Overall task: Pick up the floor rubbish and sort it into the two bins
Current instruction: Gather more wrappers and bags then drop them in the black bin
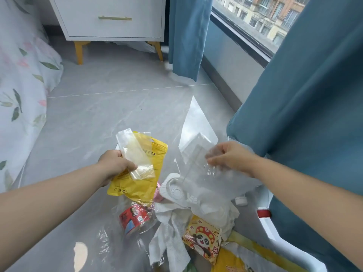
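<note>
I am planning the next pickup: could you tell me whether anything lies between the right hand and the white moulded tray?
Yes. The right hand grips a clear plastic bag, which hangs between it and the white moulded tray and covers the tray's right part.

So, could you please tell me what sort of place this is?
Most likely a bedroom: floral bedding hangs on the left, a white drawer unit stands on yellow legs, and blue curtains frame a window.
</note>
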The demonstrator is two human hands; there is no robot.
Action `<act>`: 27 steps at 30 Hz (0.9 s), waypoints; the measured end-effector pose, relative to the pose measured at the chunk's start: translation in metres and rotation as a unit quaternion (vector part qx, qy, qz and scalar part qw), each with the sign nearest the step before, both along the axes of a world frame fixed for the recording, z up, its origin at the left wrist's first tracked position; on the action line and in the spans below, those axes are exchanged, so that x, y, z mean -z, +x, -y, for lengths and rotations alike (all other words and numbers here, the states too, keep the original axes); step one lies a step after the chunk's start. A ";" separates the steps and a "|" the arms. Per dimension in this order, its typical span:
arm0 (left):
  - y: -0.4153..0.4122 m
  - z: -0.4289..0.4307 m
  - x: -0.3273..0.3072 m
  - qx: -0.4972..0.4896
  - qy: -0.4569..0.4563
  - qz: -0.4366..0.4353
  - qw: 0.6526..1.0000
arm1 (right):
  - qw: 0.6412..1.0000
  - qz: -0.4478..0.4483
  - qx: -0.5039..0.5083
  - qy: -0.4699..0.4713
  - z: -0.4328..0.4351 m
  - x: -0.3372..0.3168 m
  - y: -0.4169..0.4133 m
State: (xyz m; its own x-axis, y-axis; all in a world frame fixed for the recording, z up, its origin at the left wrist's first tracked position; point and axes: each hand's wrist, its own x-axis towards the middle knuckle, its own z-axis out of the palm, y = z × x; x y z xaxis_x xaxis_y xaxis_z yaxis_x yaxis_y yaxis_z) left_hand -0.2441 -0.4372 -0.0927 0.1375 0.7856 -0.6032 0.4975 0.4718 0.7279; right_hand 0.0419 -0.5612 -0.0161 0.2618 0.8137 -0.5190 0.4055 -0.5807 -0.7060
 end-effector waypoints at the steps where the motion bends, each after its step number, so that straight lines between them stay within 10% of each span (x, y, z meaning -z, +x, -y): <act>1: -0.001 -0.001 0.000 -0.001 0.001 0.000 1.000 | 1.000 -0.017 -0.014 -0.020 0.002 0.005 -0.005; 9: -0.010 -0.004 0.010 -0.015 -0.012 0.004 1.000 | 0.972 -0.228 -0.019 -0.046 -0.027 -0.022 -0.006; 16: -0.012 -0.006 0.019 0.004 -0.025 -0.004 1.000 | 0.992 0.064 -0.098 -0.049 -0.002 0.050 -0.014; 27: -0.008 -0.001 0.026 0.072 0.111 -0.186 0.974 | 0.985 0.096 -0.132 -0.062 -0.005 0.089 -0.033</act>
State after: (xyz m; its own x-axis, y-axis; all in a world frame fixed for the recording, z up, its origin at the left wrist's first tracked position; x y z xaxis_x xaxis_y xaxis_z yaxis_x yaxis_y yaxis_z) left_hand -0.2520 -0.4361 -0.1190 0.0605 0.8911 -0.4497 0.7956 0.2291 0.5609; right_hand 0.0087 -0.5563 -0.1055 0.1532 0.7996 -0.5806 0.6726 -0.5149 -0.5316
